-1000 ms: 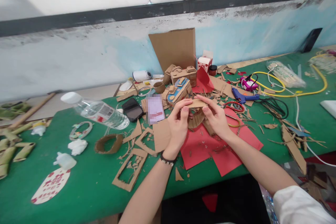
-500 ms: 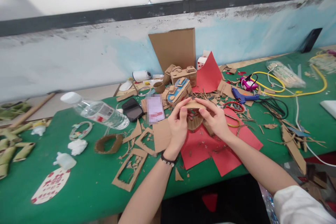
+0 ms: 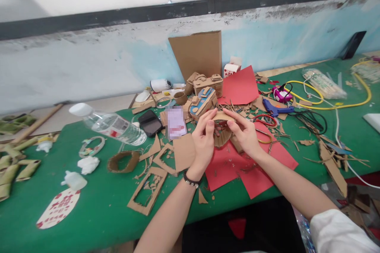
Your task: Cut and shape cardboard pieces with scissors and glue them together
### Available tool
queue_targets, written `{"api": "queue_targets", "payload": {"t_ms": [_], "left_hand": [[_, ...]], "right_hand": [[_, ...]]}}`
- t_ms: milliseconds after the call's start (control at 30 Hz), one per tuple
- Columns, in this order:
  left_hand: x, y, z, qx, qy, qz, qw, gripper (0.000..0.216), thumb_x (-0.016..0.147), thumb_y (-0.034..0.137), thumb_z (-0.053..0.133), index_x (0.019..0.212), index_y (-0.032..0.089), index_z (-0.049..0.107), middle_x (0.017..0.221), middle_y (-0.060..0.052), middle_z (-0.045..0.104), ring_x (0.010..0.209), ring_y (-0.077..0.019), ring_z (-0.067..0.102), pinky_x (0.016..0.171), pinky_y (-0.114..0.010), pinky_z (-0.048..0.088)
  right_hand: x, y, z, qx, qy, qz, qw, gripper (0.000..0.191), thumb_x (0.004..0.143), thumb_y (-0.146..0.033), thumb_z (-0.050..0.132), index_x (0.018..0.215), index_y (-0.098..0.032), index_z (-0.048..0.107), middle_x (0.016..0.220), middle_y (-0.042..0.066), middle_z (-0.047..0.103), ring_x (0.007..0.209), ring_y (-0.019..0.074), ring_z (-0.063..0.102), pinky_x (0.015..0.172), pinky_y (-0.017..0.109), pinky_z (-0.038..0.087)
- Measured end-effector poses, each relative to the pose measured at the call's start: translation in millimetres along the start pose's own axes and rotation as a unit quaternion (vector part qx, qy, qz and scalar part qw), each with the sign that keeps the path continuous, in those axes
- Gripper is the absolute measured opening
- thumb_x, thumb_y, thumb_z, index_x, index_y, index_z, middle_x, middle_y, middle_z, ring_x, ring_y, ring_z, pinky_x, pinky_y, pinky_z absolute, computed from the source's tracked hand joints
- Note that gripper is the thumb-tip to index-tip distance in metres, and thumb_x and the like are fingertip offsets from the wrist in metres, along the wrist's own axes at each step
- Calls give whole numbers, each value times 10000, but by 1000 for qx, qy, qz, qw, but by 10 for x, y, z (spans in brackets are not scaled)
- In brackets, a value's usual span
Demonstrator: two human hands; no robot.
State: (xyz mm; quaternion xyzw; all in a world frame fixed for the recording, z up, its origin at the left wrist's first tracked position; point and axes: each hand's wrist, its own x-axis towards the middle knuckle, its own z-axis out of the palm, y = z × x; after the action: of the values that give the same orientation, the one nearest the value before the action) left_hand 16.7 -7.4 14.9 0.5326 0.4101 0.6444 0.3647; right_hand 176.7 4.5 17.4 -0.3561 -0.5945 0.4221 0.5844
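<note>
Between them, my left hand (image 3: 203, 137) and my right hand (image 3: 245, 131) hold a curved cardboard strip (image 3: 223, 117), thumbs on the near side and fingers over the top. Both hands are closed on its ends. Just below the strip is a ribbed, curved cardboard piece (image 3: 222, 137); whether the two are joined is hidden by my fingers. Red paper sheets (image 3: 225, 168) with brown scraps lie under my hands. Right behind them stand a blue-and-brown cardboard camera model (image 3: 203, 103) and a plain cardboard camera model (image 3: 209, 86).
To the right lie a blue glue gun (image 3: 276, 108), red-handled scissors (image 3: 265, 120) and a yellow cable (image 3: 344, 104). On the left are a water bottle (image 3: 109, 126), a black phone (image 3: 150, 123), a cardboard ring (image 3: 123, 162) and cut cardboard frames (image 3: 147, 191). A cardboard sheet (image 3: 197, 53) leans on the wall.
The upright red paper behind my hands has tipped down to the right, uncovering more of the small white-and-red box. My hands keep hold of the strip, nearly in place.
</note>
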Motion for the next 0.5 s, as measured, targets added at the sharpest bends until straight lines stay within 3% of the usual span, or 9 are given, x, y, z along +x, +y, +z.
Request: {"api": "queue_targets", "payload": {"t_ms": [133,267,500], "left_hand": [[26,27,-9,10,-4,-6,1000,484,1087,604,652,1340,232,831,1483,-150,748,781,-128,716,656,-259,619],[30,69,-3,-1,-18,-34,999,514,1082,593,669,1439,242,782,1455,-143,785,775,-139,730,683,-272,626],[-26,-13,5,37,-56,1,998,614,1130,630,539,1579,232,668,1462,-145,778,943,-211,803,798,-328,661]], "right_hand": [[17,-15,3,2,21,5,1000,477,1034,-587,745,1426,-323,804,1448,55,804,1331,279,762,1206,476,592],[24,-46,17,21,27,6,999,454,1026,-579,756,1396,-321,813,1431,55,811,1317,271,770,1174,454,614],[-5,-34,-4,16,43,-3,999,446,1000,-594,773,1344,-315,824,1384,59,827,1248,278,790,1111,449,651]]}}
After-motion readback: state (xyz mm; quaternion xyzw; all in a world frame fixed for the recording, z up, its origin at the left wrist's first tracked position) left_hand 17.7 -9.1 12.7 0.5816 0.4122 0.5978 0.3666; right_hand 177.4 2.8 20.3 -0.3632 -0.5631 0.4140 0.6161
